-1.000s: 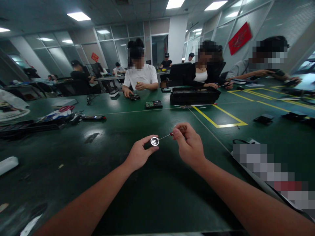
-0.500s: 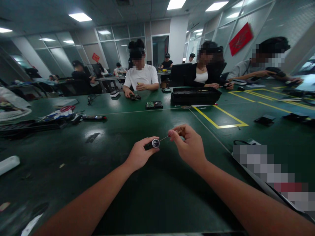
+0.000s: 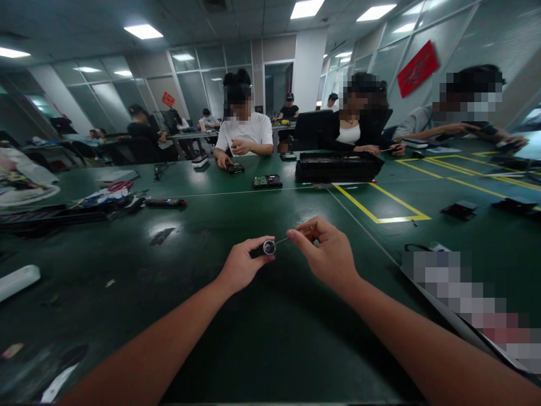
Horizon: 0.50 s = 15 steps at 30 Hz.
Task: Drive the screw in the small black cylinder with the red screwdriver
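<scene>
A small black cylinder [image 3: 269, 247] with a silver-rimmed round end is gripped between the thumb and fingers of my left hand [image 3: 243, 264], above the green table [image 3: 270, 338]. My right hand [image 3: 327, 251] is closed round the handle of a thin screwdriver [image 3: 281, 241]. Its metal shaft points left, and the tip reaches the cylinder's open end; how deep it goes I cannot tell. Most of the handle is hidden by my fingers.
A black tray [image 3: 338, 168] and a green circuit board part [image 3: 267, 181] lie across the table. Tools and a red-tipped pen-like object [image 3: 165, 203] are at the left. Several people sit beyond. A pixelated flat item [image 3: 460, 299] lies at right.
The view has shifted slightly. The fingers of my right hand have changed their hold on the screwdriver handle, and its shaft lies flatter. The cylinder stays in my left hand.
</scene>
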### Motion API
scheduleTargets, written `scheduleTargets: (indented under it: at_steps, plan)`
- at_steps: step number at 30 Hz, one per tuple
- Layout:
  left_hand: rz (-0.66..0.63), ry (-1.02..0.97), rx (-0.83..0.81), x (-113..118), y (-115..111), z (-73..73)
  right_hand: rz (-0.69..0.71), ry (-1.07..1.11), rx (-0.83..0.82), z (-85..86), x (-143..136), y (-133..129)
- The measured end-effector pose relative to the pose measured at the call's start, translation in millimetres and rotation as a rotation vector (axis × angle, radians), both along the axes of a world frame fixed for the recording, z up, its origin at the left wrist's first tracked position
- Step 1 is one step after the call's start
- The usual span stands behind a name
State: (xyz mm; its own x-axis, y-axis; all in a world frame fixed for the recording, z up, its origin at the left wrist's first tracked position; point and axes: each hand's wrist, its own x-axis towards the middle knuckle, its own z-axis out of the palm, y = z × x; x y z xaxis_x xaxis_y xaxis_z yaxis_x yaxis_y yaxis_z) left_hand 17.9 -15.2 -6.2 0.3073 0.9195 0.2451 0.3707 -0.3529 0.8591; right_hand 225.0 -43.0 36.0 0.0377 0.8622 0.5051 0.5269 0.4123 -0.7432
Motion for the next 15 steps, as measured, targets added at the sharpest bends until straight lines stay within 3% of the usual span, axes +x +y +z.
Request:
scheduleTargets:
  at_steps: [6,12,15]
  plan:
    - [0.037,0.050,0.010,-2.3,1.2,-0.9,0.119,-0.079,0.044,1.1,-1.5,-2.5]
    - [0.014,0.120,0.094,-1.0,-0.6,-0.3,0.003,-0.077,-0.002,0.6,-3.3,-0.4]
    - [0.021,0.142,0.119,0.7,-2.0,1.0,0.011,-0.050,-0.008,-2.2,-5.5,0.0]
